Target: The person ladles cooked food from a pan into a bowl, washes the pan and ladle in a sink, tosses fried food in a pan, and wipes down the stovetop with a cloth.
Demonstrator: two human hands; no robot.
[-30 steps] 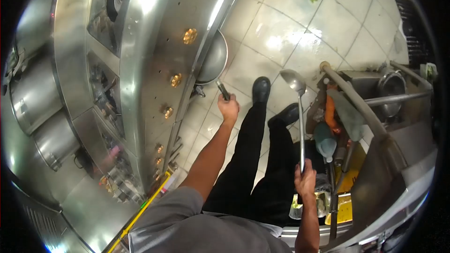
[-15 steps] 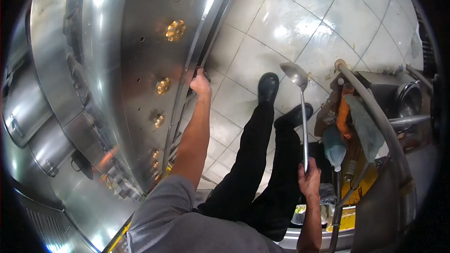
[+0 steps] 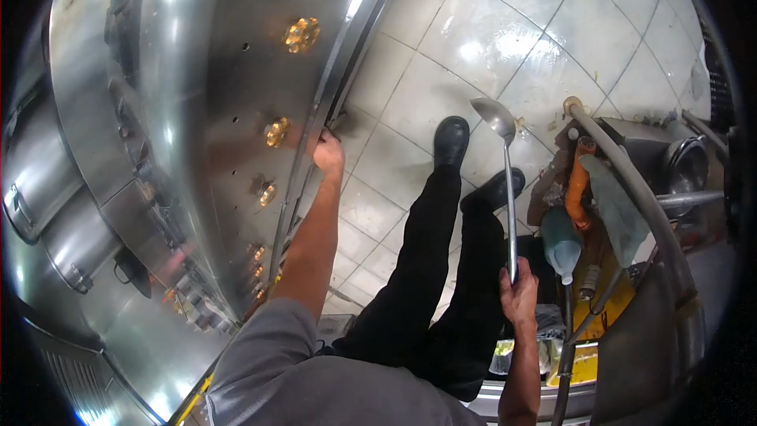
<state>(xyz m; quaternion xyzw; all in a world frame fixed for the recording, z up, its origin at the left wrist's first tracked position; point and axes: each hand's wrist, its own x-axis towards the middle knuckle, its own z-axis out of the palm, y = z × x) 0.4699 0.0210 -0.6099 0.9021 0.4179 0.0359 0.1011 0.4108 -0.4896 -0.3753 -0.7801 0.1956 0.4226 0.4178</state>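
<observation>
My right hand [image 3: 519, 293] is closed around the handle end of a long steel ladle [image 3: 509, 189]. The ladle's bowl [image 3: 495, 117] points away from me, above the floor by my shoes. My left hand [image 3: 329, 154] reaches to the lower front edge of a steel stove [image 3: 244, 79], just below its brass-coloured knobs [image 3: 277, 132]. Its fingers curl in under that edge and are partly hidden, so what they grip cannot be made out.
Steel pots [image 3: 59, 256] stand on the left. At the right are a curved pipe [image 3: 623, 158], an orange pipe [image 3: 578, 189], a bluish plastic bottle [image 3: 561, 244] and a yellow surface [image 3: 585, 367]. White floor tiles [image 3: 441, 39] look wet.
My left hand has moved slightly left and towards me, closer in against the stove's edge. The ladle in my right hand has hardly moved.
</observation>
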